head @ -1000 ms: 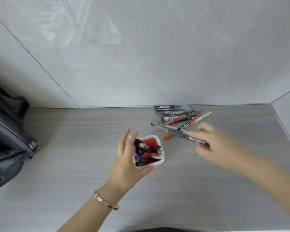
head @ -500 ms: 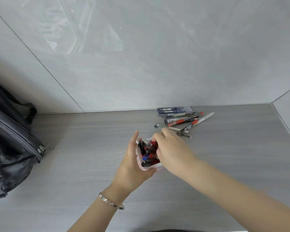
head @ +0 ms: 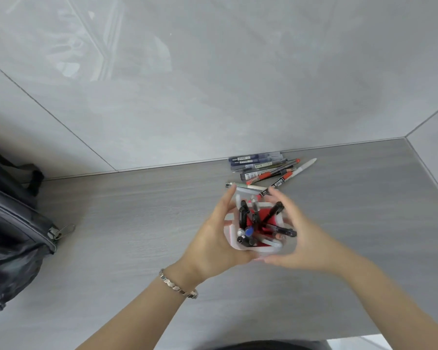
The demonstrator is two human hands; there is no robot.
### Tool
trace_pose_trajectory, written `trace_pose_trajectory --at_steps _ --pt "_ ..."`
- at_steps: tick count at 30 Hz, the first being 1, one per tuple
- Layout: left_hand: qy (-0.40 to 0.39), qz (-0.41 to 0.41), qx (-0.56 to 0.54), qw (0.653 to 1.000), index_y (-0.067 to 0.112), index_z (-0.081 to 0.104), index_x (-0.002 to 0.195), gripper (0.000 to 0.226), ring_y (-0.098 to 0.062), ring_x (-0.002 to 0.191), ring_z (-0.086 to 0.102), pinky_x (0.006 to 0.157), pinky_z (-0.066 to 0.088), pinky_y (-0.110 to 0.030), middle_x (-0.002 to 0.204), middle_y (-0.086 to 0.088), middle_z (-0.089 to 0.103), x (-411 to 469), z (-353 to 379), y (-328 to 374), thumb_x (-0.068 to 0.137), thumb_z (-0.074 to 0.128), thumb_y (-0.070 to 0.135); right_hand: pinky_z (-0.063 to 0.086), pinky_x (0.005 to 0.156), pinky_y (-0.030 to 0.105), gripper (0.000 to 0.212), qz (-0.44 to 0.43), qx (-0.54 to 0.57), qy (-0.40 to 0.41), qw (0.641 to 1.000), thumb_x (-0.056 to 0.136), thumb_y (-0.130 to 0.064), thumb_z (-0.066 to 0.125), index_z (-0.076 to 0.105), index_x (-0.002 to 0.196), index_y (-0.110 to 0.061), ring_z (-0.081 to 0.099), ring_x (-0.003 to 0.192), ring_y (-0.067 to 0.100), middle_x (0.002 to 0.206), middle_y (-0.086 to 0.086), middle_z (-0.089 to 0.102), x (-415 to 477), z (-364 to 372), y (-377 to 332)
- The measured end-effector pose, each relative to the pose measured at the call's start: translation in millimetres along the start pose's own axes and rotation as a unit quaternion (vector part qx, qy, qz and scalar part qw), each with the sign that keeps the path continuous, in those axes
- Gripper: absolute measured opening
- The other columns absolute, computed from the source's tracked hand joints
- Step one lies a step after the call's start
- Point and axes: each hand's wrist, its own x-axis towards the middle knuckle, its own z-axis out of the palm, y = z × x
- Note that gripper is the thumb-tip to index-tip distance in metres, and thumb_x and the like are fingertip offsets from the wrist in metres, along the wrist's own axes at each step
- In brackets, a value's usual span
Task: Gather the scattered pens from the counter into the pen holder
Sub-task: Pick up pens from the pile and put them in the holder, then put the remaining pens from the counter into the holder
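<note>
A white pen holder (head: 231, 239) with a red inside stands on the grey counter (head: 137, 223), with several black, blue and clear pens sticking out of it. My left hand (head: 214, 245) wraps its left side, and my right hand (head: 305, 245) cups its right side, fingers curved around the wall. The holder looks blurred. Behind it, near the wall, lies a pile of loose pens (head: 266, 170): blue, red, black and a white one, several in all. One pale pen (head: 245, 186) lies just beyond my fingertips.
A black bag (head: 13, 223) with a zipper pull sits on the counter at the far left. Grey tiled walls close the back and the right corner. The counter's front edge runs near the bottom right.
My right hand carried a pen from the pile to the holder, dropped it in, and now cups the holder's right side. The view has shifted a little.
</note>
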Motion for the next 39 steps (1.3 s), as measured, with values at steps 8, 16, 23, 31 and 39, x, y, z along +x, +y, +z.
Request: trace_pose_trajectory --at_steps 8,16,23,31,39 --pt "-0.103 0.001 -0.001 0.995 0.033 0.011 0.14 0.111 0.008 0.124 0.038 0.107 0.036 -0.026 0.138 0.006 0.044 36 47 20 0.059 0.085 0.016 0.03 0.107 0.024 0.113 0.055 0.061 0.071 0.994 0.046 -0.016 0.09 0.017 0.124 -0.051 0.04 0.125 0.003 0.134 -0.015 0.041 -27 -34 43" --pt "-0.183 0.0 0.083 0.98 0.032 0.002 0.142 0.112 -0.004 0.133 0.03 0.112 0.027 -0.027 0.147 0.005 0.033 71 57 23 0.063 0.083 0.023 0.035 0.084 0.003 0.094 0.041 0.062 0.186 0.98 0.042 -0.02 0.092 0.037 0.113 -0.048 0.042 0.104 -0.027 0.115 -0.024 0.05 -23 -40 70" --pt "-0.053 0.014 0.406 0.912 0.018 0.034 0.135 0.063 -0.024 0.131 0.031 0.107 0.027 -0.037 0.142 -0.003 0.039 129 22 -19 0.08 0.064 0.026 0.039 0.073 -0.005 0.083 0.04 0.101 0.291 0.951 0.048 -0.007 0.089 0.046 0.102 -0.053 0.051 0.097 -0.022 0.108 -0.027 0.058 -8 -38 83" --pt "-0.048 -0.014 0.517 0.854 0.004 0.044 0.116 0.03 -0.03 0.11 0.046 0.09 0.043 -0.039 0.119 -0.013 0.051 149 49 -30 0.088 0.049 0.012 0.041 0.094 0.021 0.088 0.047 0.115 0.28 0.952 0.049 -0.014 0.089 0.041 0.102 -0.064 0.052 0.111 -0.005 0.113 -0.03 0.057 -2 -38 84" --pt "-0.037 -0.007 0.572 0.819 0.004 0.042 0.116 0.024 -0.028 0.106 0.046 0.087 0.041 -0.034 0.119 -0.013 0.049 125 34 -39 0.094 0.039 0.014 0.041 0.077 0.004 0.084 0.043 0.112 0.277 0.953 0.053 -0.012 0.087 0.038 0.104 -0.058 0.048 0.098 -0.024 0.114 -0.022 0.053 -4 -38 77"
